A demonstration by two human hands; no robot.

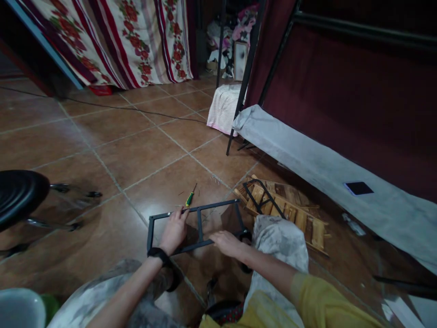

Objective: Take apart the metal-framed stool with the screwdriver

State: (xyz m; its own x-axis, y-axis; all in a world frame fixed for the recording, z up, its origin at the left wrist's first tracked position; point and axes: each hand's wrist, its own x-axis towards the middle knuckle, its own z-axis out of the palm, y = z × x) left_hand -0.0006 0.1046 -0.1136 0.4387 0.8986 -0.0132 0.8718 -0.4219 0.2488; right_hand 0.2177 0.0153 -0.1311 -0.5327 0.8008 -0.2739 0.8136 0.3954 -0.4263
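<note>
In the head view, a black rectangular metal frame point(200, 224) with one crossbar is held just above the tiled floor, between my knees. My left hand point(175, 230) reaches across it, its fingers closed on the far bar. Pinched at the near bar, close to the crossbar, is my right hand point(226, 243). Just beyond the frame lies a green and yellow screwdriver point(190, 198), its shaft pointing away from me. Several small screws point(215, 179) are scattered farther off on the tiles.
To the right, wooden slat panels point(300, 218) lie on the floor with another black metal frame point(254, 196) on top. A black round stool point(20, 198) stands left. A phone point(358, 188) rests on a cloth-covered ledge point(307, 155). A cable point(136, 109) crosses the floor.
</note>
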